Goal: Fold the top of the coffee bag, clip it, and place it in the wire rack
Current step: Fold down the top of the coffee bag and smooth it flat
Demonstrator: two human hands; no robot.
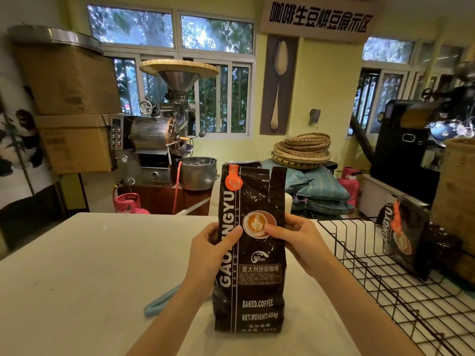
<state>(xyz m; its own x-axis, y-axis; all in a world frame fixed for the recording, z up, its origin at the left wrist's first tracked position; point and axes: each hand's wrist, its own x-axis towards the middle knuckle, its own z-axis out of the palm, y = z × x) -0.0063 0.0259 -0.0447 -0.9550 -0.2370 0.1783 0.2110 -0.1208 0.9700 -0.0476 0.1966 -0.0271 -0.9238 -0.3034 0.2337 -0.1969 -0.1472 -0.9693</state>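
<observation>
A dark brown coffee bag (253, 283) stands upright on the white table (84, 265), its torn top open and unfolded. My left hand (213, 250) grips the bag's left edge at mid height, thumb on the front. On the right edge, my right hand (299, 240) holds it, thumb pressing beside the printed cup. A light blue clip (160, 301) lies on the table left of the bag, partly hidden behind my left forearm. To the right sits the black wire rack (385, 283), with another coffee bag (404, 236) leaning in its far corner.
Behind the table are a metal coffee roaster (159, 134), a pink gas cylinder (129, 204), stacked cardboard boxes (69, 106), woven baskets (302, 150) on blue sacks, and a wicker basket (457, 191) beside the rack at far right.
</observation>
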